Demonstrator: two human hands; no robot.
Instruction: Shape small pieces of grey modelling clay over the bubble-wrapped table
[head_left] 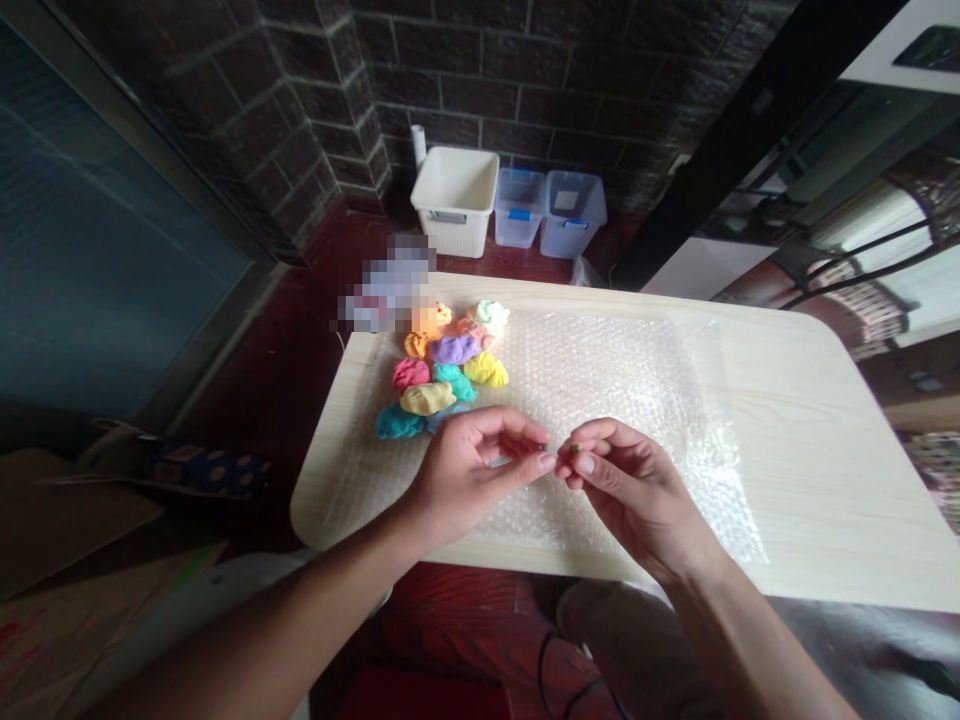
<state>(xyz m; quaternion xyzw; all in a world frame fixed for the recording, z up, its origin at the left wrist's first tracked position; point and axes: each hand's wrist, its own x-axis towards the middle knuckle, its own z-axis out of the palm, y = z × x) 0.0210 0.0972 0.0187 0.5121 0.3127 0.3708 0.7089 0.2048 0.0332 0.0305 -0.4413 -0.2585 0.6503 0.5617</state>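
My left hand and my right hand meet fingertip to fingertip above a sheet of bubble wrap on a pale wooden table. Both pinch a tiny dark bit between thumbs and forefingers; I cannot make out what it is. Just beyond my left hand lies a heap of several coloured clay lumps: teal, yellow, pink, purple, orange and pale green.
On the red floor past the table stand a white bin and two clear plastic boxes against a dark brick wall. Cardboard lies at lower left. A black pillar rises at right. A cable runs under the table.
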